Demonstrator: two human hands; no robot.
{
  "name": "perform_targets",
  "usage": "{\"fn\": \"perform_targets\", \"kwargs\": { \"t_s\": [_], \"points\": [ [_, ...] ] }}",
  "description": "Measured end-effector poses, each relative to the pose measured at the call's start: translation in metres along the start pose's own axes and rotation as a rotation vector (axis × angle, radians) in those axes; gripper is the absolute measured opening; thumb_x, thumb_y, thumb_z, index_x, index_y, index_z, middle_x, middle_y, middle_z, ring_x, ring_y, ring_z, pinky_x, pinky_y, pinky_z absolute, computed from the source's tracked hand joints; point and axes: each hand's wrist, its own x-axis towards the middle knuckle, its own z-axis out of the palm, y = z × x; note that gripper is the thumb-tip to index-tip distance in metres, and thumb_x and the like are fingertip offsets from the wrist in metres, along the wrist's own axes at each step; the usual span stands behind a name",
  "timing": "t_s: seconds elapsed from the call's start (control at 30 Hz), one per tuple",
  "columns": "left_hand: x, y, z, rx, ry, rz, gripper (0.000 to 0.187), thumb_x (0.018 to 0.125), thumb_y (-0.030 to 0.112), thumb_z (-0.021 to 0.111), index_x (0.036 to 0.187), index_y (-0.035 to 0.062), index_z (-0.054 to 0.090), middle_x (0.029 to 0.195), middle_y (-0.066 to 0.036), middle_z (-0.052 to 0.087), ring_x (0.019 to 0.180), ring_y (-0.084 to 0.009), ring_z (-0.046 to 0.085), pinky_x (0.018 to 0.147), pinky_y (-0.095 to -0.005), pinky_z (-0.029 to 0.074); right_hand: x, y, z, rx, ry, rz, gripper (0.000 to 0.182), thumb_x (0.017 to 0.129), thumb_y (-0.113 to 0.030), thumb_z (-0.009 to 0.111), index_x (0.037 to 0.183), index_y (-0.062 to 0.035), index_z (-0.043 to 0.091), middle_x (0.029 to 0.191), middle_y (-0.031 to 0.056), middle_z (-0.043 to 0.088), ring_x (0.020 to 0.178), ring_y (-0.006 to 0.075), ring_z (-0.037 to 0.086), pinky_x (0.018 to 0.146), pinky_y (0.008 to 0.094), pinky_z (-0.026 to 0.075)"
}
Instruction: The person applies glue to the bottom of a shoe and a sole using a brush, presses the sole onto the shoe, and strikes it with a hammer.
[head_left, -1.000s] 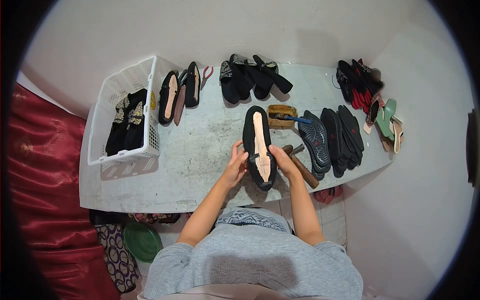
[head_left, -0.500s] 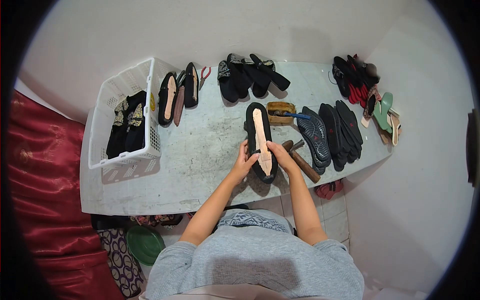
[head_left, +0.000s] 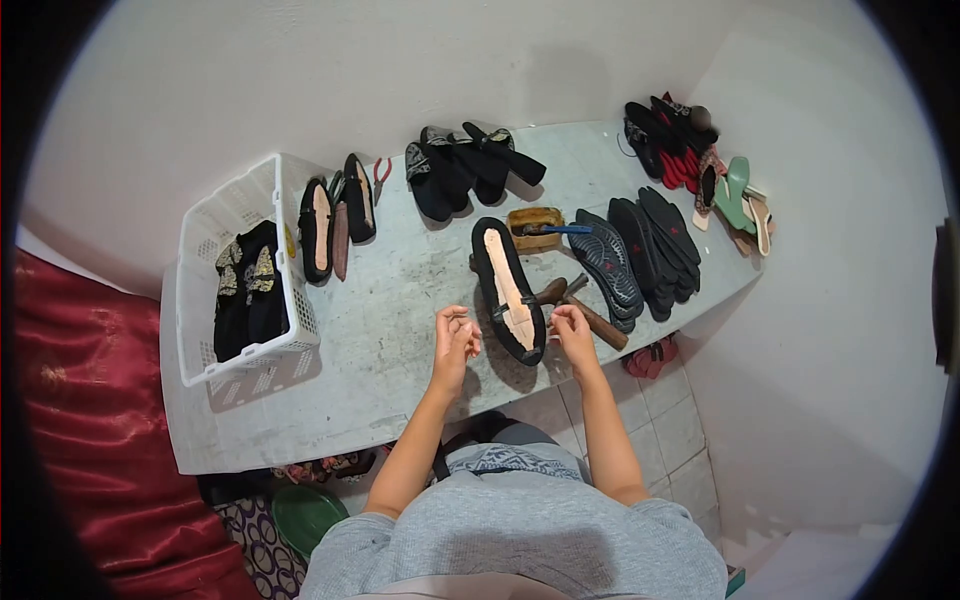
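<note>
A black shoe piece (head_left: 508, 290) with a pale inner strip stands sole up near the table's front edge, free of both hands. My left hand (head_left: 456, 345) is just left of it, fingers loosely curled and apart, holding nothing. On its other side is my right hand (head_left: 570, 335), close to the shoe's edge; its fingers are bent together, and whether anything small is between them cannot be made out. A hammer (head_left: 598, 322) with a wooden handle lies just beyond my right hand. Behind the shoe sits a yellowish box (head_left: 535, 240) with a blue-handled tool (head_left: 565, 229) across it.
A white basket (head_left: 300, 300) holding black shoe pieces stands at the left. Two similar shoes (head_left: 317, 230), red-handled pliers (head_left: 382, 172) and black uppers (head_left: 470, 172) lie towards the back. Dark soles (head_left: 655, 250) are on the right, with a green shoe form (head_left: 738, 195) beyond.
Both hands have let go of the shoe and moved apart, one to each side of it. The camera view has shifted slightly.
</note>
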Motion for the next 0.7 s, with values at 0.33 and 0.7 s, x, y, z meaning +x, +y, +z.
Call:
{"fn": "perform_targets", "kwargs": {
  "t_s": [0.33,0.7],
  "points": [
    [0.007,-0.007,0.073,0.017,-0.29,-0.008,0.029,0.092,0.021,0.048,0.116,0.01,0.037,0.077,-0.003,0.049,0.066,-0.0084,0.044,0.061,-0.0206,0.037,0.048,0.022,-0.055,-0.272,0.117,-0.298,0.016,0.081,-0.007,0.059,0.096,-0.0032,0.054,0.079,0.0028,0.058,0.064,0.0093,0.056,0.06,0.024,0.046],
    [0.065,-0.082,0.168,0.047,-0.236,-0.065,0.023,0.093,0.021,0.047,0.111,0.0087,0.04,0.073,-0.001,0.048,0.064,-0.0074,0.043,0.06,-0.0217,0.037,0.139,0.013,-0.126,-1.076,0.264,-0.503,0.058,0.07,-0.015,0.072,0.121,-0.0065,0.047,0.12,0.0134,0.049,0.113,0.0325,0.046,0.092,0.0432,0.039]
  ]
}}
